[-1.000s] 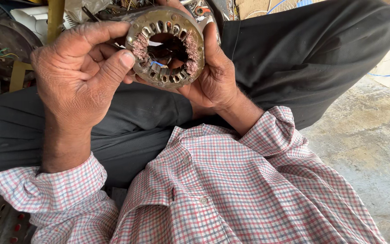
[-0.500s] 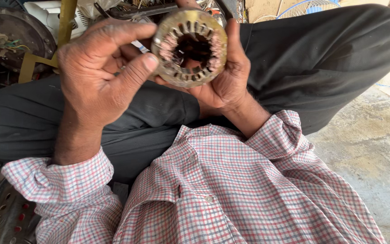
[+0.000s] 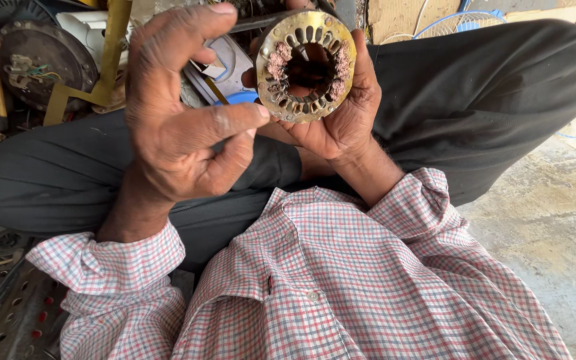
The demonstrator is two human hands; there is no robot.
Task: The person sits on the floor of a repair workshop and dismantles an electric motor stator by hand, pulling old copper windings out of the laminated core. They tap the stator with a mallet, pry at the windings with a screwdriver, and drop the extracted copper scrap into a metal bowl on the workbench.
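Holding one slotted metal ring (image 3: 307, 65), a motor stator core by the look of it, the right hand (image 3: 341, 113) cups it from below and behind, fingers wrapped round the far rim, palm under the near edge. Ring sits upright, face toward the camera, above the lap and near the top of the view. Tufts of reddish copper winding cling to the inner slots on both sides of the bore.

Change since half a second ago: the left hand (image 3: 181, 127) has come off the ring. Its thumb and forefinger were pressed at the ring's left edge; now the hand stands just beside it, apart, fingers spread and loosely curled, thumb tip near the rim but not touching. It grips nothing. The ring has also been lifted a little and turned more squarely to the eye. My reading: the working contact has paused and the core is being looked over, carried by the right hand alone.

Count: one ring, two hands, one round dark motor housing (image 3: 41, 63) on the ground at upper left, one yellow metal bracket (image 3: 111, 63) leaning by it, one perforated metal sheet (image 3: 18, 320) at lower left.
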